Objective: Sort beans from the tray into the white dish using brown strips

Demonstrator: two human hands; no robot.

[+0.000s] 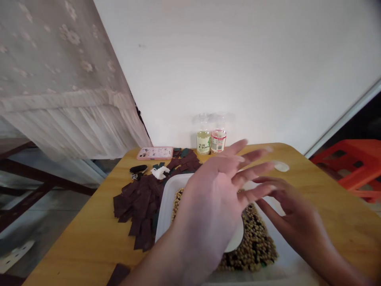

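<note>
My left hand (214,198) is raised over a white plastic tray (165,210), its fingers spread and stretched to the right. Small round golden-brown beads (253,242) fill the tray's floor. Partly behind that hand, a round white piece with a dark rim (236,238) sits among the beads. My right hand (294,214) is over the tray's right side, thumb and fingers apart, close to the left fingertips. Whether the two hands touch, I cannot tell. Nothing shows in either hand. The left hand and forearm hide much of the tray.
Dark maroon flat pieces (143,206) pile up left of the tray. Behind them are a crumpled white tissue (160,172), a black key fob (138,169) and a pink-cased phone (154,153). Two labelled bottles (203,141) stand by the wall. A clear disc (281,166) lies right.
</note>
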